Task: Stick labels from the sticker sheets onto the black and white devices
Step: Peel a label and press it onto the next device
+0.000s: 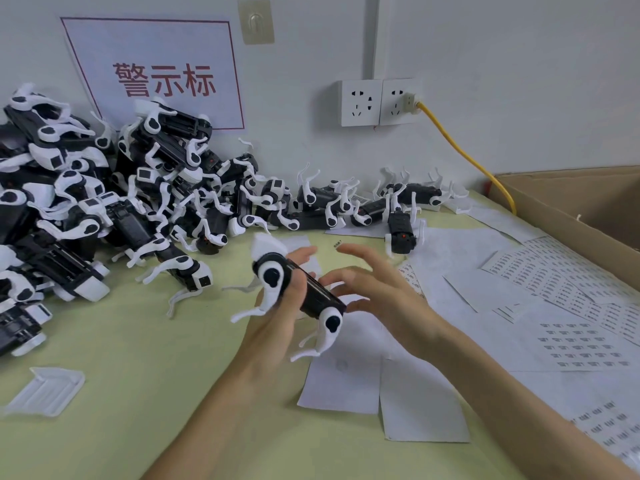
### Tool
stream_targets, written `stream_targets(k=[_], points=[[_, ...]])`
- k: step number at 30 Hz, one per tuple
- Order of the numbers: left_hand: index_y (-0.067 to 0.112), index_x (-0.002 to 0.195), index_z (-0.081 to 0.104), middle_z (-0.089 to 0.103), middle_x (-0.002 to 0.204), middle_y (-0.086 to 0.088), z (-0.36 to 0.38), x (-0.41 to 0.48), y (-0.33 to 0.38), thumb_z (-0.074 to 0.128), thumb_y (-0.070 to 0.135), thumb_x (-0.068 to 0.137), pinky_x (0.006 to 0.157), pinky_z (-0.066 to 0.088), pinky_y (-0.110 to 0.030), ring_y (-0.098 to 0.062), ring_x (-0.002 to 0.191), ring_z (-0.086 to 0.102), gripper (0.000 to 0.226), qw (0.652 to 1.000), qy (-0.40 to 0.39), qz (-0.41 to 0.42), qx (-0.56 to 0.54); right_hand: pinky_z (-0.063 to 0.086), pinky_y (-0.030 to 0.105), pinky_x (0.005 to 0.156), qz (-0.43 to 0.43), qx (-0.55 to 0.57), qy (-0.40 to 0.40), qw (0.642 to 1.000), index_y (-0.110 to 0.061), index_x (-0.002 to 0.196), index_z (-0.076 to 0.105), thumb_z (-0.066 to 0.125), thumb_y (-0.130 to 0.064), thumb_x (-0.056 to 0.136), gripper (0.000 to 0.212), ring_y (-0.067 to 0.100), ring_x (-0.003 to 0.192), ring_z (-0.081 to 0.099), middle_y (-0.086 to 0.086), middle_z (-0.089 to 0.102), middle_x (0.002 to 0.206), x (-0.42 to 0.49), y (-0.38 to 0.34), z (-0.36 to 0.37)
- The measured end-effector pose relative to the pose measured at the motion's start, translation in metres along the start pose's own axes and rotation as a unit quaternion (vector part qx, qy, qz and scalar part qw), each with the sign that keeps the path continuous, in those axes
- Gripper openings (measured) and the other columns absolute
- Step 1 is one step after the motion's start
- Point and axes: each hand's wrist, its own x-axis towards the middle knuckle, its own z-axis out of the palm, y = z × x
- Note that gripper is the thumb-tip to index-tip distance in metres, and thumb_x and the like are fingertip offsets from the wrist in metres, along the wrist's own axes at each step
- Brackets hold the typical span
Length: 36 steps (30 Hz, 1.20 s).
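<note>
Robot dog (320, 296) in black and white, one of the devices to be labelled, is held above the table (138, 393) at the middle of the frame, its black body slanting down to the right and its white legs hanging. The left hand (277, 320) grips it from below. The right hand (381, 292) is spread just beside its body, fingers straight and holding nothing that I can make out; whether a label sits on a fingertip, or the fingertips touch the body, is too blurred to tell.

This looks like the applying step on one device. The next move likely calls for pressing a label flat, or else reaching to the printed sticker sheets (581, 344) at centre right.

A pile of devices (86, 202) fills the left, a row of devices (346, 202) runs along the wall, and a cardboard box (571, 202) stands at the right edge.
</note>
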Motion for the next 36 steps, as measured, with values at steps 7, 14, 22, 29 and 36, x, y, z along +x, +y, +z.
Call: stream_targets(k=[7,14,22,29,36], points=[[0.066,0.134,0.050,0.060,0.139,0.010,-0.018,0.000,-0.032,0.054,0.098,0.061,0.109,0.047,-0.055,-0.018,0.120,0.067,0.080,0.997,0.040,0.009,-0.061,0.053,0.036,0.101,0.016,-0.048,-0.075,0.996,-0.037,0.147,0.038,0.076,-0.036,0.081,0.076,0.013,0.113,0.066,0.003,0.065,0.130,-0.003,0.003,0.013],[0.052,0.149,0.038,0.065,0.139,0.004,-0.020,0.004,-0.040,0.059,0.073,0.075,0.098,0.047,-0.037,-0.012,0.127,0.062,0.079,0.998,-0.012,-0.001,-0.056,0.055,0.033,0.092,-0.026,0.049,0.005,0.998,-0.026,0.135,0.052,0.079,-0.030,0.069,0.072,0.025,0.101,0.071,0.007,0.072,0.104,0.003,0.007,0.006],[0.052,0.123,0.049,0.052,0.125,0.032,-0.016,0.002,-0.046,0.072,0.034,0.093,0.088,0.043,-0.008,0.011,0.112,0.055,0.041,0.961,-0.036,-0.017,0.273,0.056,0.045,0.087,-0.029,0.181,0.115,0.976,-0.014,0.126,0.053,0.076,-0.033,0.069,0.064,0.031,0.098,0.074,0.005,0.075,0.097,0.009,0.004,-0.008],[0.020,0.123,0.067,0.072,0.122,-0.014,-0.032,0.013,-0.034,0.039,0.035,0.109,0.070,0.055,-0.027,-0.029,0.088,0.074,0.035,0.994,0.054,-0.086,-0.048,0.054,0.032,0.076,-0.008,0.229,0.099,0.968,-0.015,0.096,0.068,0.062,-0.037,0.081,0.027,0.023,0.077,0.069,0.007,0.068,0.080,0.006,-0.004,-0.018],[0.016,0.125,0.066,0.070,0.122,-0.025,-0.024,0.006,-0.029,0.059,0.063,0.088,0.095,0.047,-0.044,-0.034,0.107,0.065,0.060,0.970,-0.139,-0.185,-0.080,0.054,0.031,0.074,-0.003,0.098,0.026,0.995,-0.012,0.121,0.055,0.074,-0.045,0.068,0.065,0.014,0.075,0.064,-0.006,0.066,0.081,0.004,-0.002,-0.010]])
